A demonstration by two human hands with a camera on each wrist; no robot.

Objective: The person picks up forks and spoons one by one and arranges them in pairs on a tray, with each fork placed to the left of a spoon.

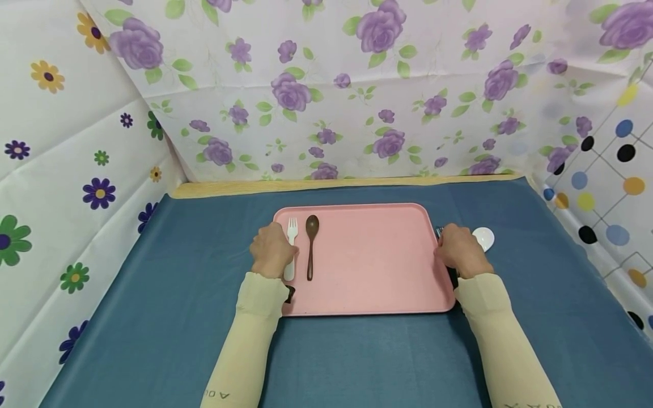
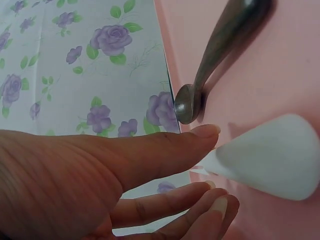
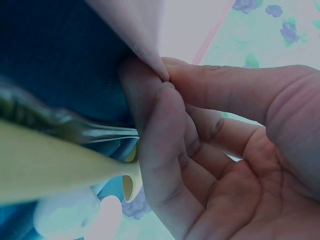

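From the head view, here's the pink tray (image 1: pixel 367 260), lying in the middle of the blue cloth (image 1: pixel 367 357), a hand at either side! The left hand (image 1: pixel 272 249) is over the tray's left edge, right by the white fork (image 1: pixel 292 228), whose tines point to the far side. Just beside it lies the brown spoon (image 1: pixel 310 243), bowl also at the far end, both on the tray. Across at the right edge, there's the right hand (image 1: pixel 463 249), with the white spoon (image 1: pixel 484 238) showing just past its knuckles, off the tray.

Over to the left wrist: thumb straight, fingers loosely bent, a clear gap between them, and the fork's narrow part runs into that gap. Whether skin meets fork is hard to call from this angle. The brown spoon sits beyond the thumb.

Right wrist now, and it's a pinch! Thumb and forefinger have the tray's rim between them, the other fingers curled in behind. Close by, outside the tray, a yellow utensil (image 3: pixel 50 165) and a blurred metal utensil (image 3: pixel 75 127) lie side by side.
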